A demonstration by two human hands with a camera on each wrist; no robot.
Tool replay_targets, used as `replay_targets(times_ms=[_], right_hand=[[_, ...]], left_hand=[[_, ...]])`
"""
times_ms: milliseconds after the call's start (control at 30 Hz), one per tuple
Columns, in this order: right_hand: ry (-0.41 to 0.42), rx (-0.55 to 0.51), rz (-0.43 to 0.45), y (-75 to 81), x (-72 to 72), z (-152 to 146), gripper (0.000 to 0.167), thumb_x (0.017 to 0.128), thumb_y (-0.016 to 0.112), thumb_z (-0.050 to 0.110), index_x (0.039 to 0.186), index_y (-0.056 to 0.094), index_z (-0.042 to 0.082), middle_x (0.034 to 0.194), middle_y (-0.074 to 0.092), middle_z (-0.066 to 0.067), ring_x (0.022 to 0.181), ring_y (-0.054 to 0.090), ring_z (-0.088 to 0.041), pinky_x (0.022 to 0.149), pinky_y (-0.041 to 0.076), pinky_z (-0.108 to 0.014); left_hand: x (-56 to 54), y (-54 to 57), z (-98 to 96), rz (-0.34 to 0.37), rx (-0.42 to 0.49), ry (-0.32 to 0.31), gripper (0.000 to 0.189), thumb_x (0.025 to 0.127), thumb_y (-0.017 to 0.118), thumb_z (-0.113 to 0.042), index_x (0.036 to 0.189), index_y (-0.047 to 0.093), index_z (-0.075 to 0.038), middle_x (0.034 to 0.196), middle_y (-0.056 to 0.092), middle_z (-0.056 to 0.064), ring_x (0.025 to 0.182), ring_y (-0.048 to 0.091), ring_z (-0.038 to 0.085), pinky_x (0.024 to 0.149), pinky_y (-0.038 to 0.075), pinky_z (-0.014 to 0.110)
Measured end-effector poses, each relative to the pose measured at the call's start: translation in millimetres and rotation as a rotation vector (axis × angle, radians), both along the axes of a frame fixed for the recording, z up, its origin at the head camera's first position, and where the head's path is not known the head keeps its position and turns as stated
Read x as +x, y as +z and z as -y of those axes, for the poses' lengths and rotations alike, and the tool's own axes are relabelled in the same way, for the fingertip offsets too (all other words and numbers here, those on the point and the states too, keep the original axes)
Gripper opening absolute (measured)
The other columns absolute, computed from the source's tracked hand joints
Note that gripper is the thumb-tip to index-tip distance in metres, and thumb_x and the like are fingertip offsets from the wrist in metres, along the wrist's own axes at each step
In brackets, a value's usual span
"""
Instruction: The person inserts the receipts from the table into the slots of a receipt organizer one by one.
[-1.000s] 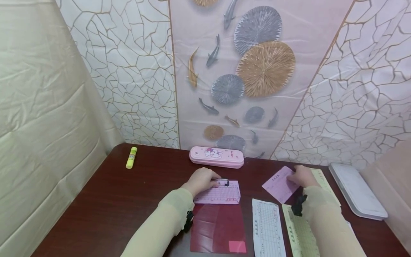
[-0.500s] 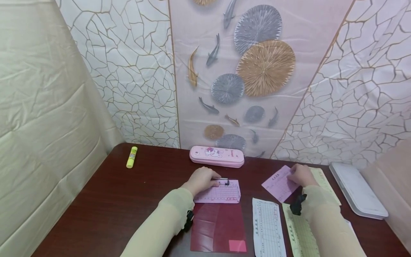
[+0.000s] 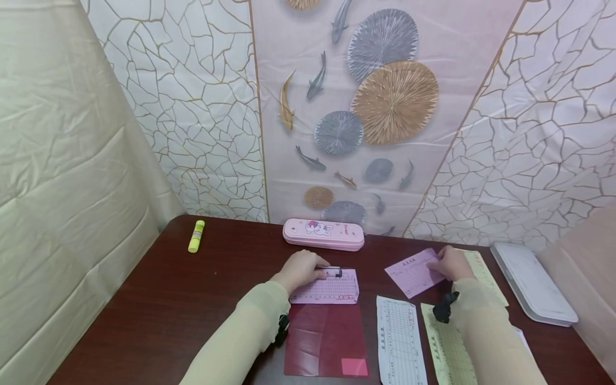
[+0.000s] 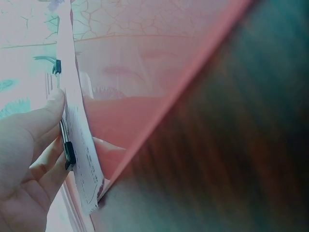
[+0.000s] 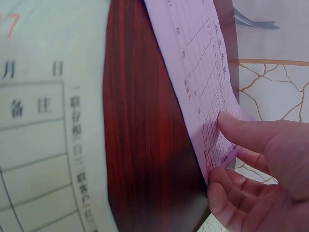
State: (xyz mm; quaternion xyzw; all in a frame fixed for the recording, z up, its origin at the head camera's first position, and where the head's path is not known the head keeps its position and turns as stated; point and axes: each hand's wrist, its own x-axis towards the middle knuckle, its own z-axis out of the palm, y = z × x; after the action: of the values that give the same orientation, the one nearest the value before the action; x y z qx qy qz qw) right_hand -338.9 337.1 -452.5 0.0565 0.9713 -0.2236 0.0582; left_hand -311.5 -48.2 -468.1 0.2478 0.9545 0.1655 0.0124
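My left hand is at the top of a see-through red clip folder, its thumb on the metal clip with black ends and its fingers curled behind. Under that clip lies a pink receipt slip with a printed grid. To the right, my right hand pinches another pink slip at its right end, between thumb and fingers. In the right wrist view this pink slip is tilted, its printed side showing.
A white form and a yellow form lie at the front right, with another yellow form beyond the right hand. A white flat case stands at the far right. Behind are a pink pencil case and a glue stick.
The pink slip in my right hand has swung a little to the left and away from me, so it lies flatter across. My left hand keeps its place on the clip.
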Motion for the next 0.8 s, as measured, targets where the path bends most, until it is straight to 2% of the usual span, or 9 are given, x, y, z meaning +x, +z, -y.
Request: replay_targets(times_ms=[167,300,433,567,633,700,800], right_hand=[[0.024,0.005,-0.029,-2.9,0.8,-4,0.045,0.083,0.068,0.016,0.107,0.051,-0.019,0.094,0.06,-0.031,0.079,0.058,-0.035,0.067,0.05,-0.043],[0.034,0.019,-0.049,-1.1,4.9,-2,0.041,0.082,0.069,0.018,0.1,0.056,-0.017,0.088,0.063,-0.026,0.076,0.058,-0.032,0.066,0.048,-0.043],[-0.021,0.008,-0.046,0.0,9.0,1,0.046,0.08,0.072,0.021,0.103,0.058,-0.017,0.084,0.064,-0.025,0.069,0.055,-0.028,0.063,0.047,-0.041],[-0.084,-0.023,0.0,0.2,10.3,3,0.058,0.08,0.073,0.025,0.113,0.053,-0.019,0.095,0.062,-0.031,0.074,0.056,-0.031,0.068,0.048,-0.043],[-0.093,-0.039,0.021,0.5,10.1,3,0.06,0.081,0.072,0.025,0.113,0.051,-0.02,0.094,0.061,-0.032,0.074,0.056,-0.032,0.066,0.048,-0.042],[-0.091,-0.061,0.032,0.0,9.7,2,0.055,0.081,0.072,0.025,0.109,0.052,-0.019,0.088,0.061,-0.028,0.071,0.055,-0.03,0.062,0.048,-0.039],[-0.084,-0.076,0.033,-0.9,10.5,1,0.042,0.082,0.071,0.024,0.092,0.058,-0.014,0.072,0.059,-0.016,0.061,0.051,-0.023,0.053,0.044,-0.032]], left_hand=[[0.7,-1.2,0.1,0.004,0.004,0.003,0.029,0.084,0.071,-0.03,0.112,0.072,-0.021,0.105,0.071,-0.009,0.103,0.064,0.013,0.091,0.048,0.028],[2.1,-0.3,-0.3,-0.001,0.005,0.003,0.03,0.083,0.072,-0.029,0.112,0.072,-0.021,0.105,0.071,-0.008,0.103,0.064,0.013,0.091,0.048,0.028],[2.2,0.6,-0.9,-0.009,0.003,0.0,0.03,0.083,0.072,-0.029,0.111,0.073,-0.021,0.105,0.071,-0.008,0.103,0.064,0.013,0.09,0.049,0.028],[1.6,0.8,-0.1,-0.015,0.004,-0.002,0.029,0.083,0.072,-0.03,0.111,0.073,-0.021,0.105,0.071,-0.008,0.103,0.064,0.013,0.09,0.049,0.028],[1.4,1.1,0.4,-0.013,0.006,0.0,0.03,0.083,0.072,-0.03,0.111,0.073,-0.021,0.105,0.071,-0.008,0.103,0.064,0.013,0.09,0.049,0.028],[1.5,1.4,0.8,-0.007,0.007,0.002,0.03,0.083,0.072,-0.029,0.112,0.073,-0.021,0.105,0.071,-0.008,0.104,0.064,0.013,0.091,0.048,0.028],[1.8,1.6,0.6,-0.004,0.009,0.002,0.029,0.083,0.072,-0.029,0.111,0.073,-0.021,0.105,0.071,-0.008,0.103,0.064,0.013,0.091,0.048,0.028]])
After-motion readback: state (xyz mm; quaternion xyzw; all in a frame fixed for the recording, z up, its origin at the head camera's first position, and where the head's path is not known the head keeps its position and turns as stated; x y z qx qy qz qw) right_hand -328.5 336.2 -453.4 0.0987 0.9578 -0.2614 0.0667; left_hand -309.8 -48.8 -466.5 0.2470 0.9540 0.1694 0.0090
